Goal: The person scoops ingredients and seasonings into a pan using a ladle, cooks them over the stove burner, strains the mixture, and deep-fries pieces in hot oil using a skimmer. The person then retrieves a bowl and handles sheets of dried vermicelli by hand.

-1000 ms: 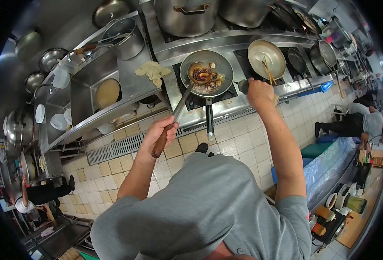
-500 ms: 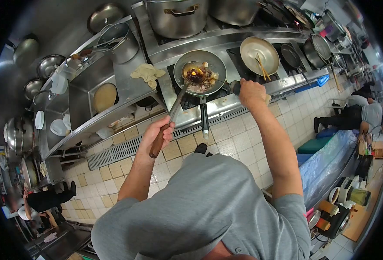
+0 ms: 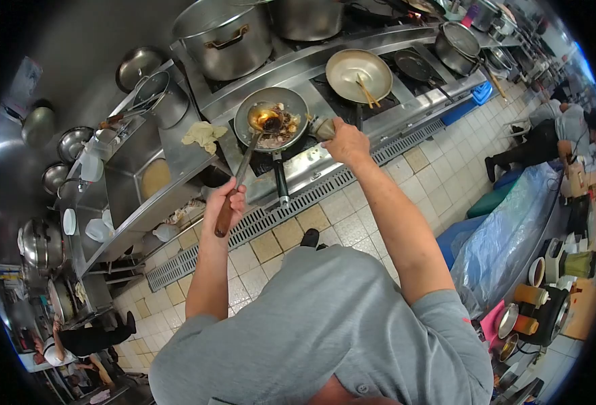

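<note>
Grey fabric of the shirt (image 3: 311, 317) spreads across the near middle, the two forearms reaching away from it. Beyond it, the left hand (image 3: 228, 208) is closed round the wooden end of a long-handled ladle (image 3: 247, 160). Farther off and to the right, the right hand (image 3: 347, 142) grips a grey-brown object (image 3: 323, 128) just beside the pan's right rim; what it is, I cannot tell.

On the stove between and beyond the hands sits the frying pan (image 3: 296, 102), its black handle pointing nearer. Chopped food (image 3: 290, 125) lies inside, and the ladle's bowl, with amber and dark contents, is over the pan's left part; whether it touches the bottom is unclear.

The step in hand looks like work with the ladle at the pan. Moving it from here would call for a level bowl and a steady left wrist.

Farther right, a pale pan (image 3: 342, 69) holds chopsticks (image 3: 367, 90); far left stands a large pot (image 3: 224, 50).
</note>
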Tool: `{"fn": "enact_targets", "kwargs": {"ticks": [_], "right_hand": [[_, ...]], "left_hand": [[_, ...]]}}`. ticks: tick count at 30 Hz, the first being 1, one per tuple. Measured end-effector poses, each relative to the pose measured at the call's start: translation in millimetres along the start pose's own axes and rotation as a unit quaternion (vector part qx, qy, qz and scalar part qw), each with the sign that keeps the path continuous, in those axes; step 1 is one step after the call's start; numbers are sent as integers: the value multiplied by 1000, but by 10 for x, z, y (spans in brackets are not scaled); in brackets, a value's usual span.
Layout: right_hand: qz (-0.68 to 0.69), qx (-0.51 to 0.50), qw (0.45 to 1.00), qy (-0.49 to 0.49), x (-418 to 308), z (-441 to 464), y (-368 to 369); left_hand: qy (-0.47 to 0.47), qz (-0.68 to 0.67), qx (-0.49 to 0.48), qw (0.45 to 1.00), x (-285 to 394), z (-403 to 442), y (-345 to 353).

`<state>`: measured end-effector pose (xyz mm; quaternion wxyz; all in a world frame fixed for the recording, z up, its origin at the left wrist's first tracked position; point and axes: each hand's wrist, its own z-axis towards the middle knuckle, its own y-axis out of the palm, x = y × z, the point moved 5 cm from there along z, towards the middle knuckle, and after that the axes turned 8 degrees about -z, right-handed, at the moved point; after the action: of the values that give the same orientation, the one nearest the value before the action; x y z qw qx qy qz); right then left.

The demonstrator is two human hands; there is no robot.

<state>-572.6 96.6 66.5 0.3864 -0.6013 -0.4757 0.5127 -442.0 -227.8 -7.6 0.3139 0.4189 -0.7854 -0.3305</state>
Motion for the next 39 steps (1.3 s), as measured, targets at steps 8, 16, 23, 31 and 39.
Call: {"fn": "enact_targets", "kwargs": {"ticks": [8, 16, 23, 31, 39], "right_hand": [[347, 187, 919, 2, 1413, -1286, -124], [385, 484, 734, 279, 4180, -5097, -245], [32, 610, 462, 643, 5071, -8533, -215], [-94, 572, 449, 680, 6462, -9606, 1033], [-242, 573, 546, 561, 6043, -8695, 175]], "left_hand": [[231, 686, 157, 672, -505, 123, 541], [185, 658, 140, 716, -1035, 455, 476], [143, 742, 240, 609, -772, 984, 586], [177, 774, 209, 571, -808, 1107, 736], [240, 851, 225, 410, -1087, 350, 929]]}}
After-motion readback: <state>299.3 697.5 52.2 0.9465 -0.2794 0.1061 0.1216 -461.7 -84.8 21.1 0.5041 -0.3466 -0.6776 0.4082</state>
